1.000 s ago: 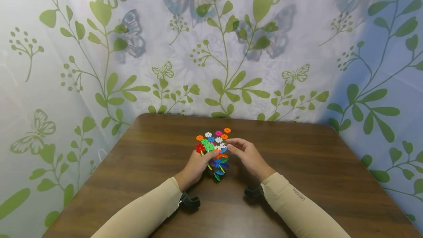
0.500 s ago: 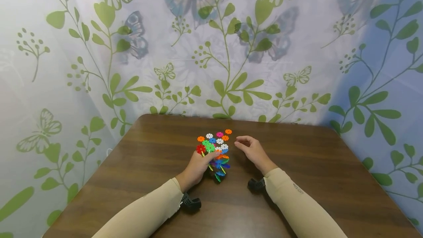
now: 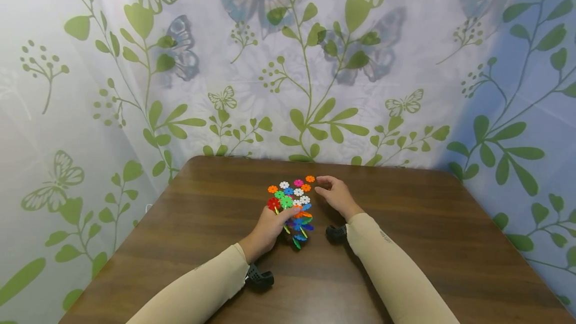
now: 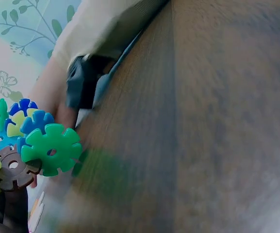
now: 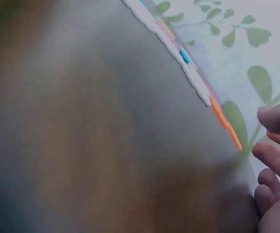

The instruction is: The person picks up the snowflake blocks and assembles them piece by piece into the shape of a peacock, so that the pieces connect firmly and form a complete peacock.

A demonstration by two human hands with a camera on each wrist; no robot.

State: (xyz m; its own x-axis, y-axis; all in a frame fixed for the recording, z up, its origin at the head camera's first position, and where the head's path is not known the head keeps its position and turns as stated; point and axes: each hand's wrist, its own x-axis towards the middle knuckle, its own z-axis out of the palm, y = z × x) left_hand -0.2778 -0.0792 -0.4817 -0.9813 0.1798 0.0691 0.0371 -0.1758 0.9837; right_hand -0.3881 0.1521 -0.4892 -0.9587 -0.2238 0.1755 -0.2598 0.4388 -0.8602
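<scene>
A cluster of interlocked, notched plastic discs (image 3: pixel 297 225) in blue, orange, green and other colours is held in my left hand (image 3: pixel 267 226), thumb across its upper side. In the left wrist view, a green disc (image 4: pixel 52 150) and a brown disc (image 4: pixel 12 167) stand out on that cluster, which hides most of the fingers. My right hand (image 3: pixel 337 196) holds nothing. Its fingers are loosely bent, with the fingertips right beside a loose orange disc (image 3: pixel 310 179) at the far right of the flat pieces. The right wrist view shows the fingers (image 5: pixel 275 160) close to the disc row's orange end.
Several loose discs lie flat on the brown wooden table (image 3: pixel 405 214), among them a pink disc (image 3: pixel 299 183), a white disc (image 3: pixel 284 184) and a red disc (image 3: pixel 273 204). A leaf-and-butterfly curtain (image 3: pixel 252 74) hangs behind the table. Each wrist wears a black strap device (image 3: pixel 260 278).
My right hand first drew away rightward from the cluster, then moved forward and left to the farthest orange disc. My left hand stays in place, holding the cluster.
</scene>
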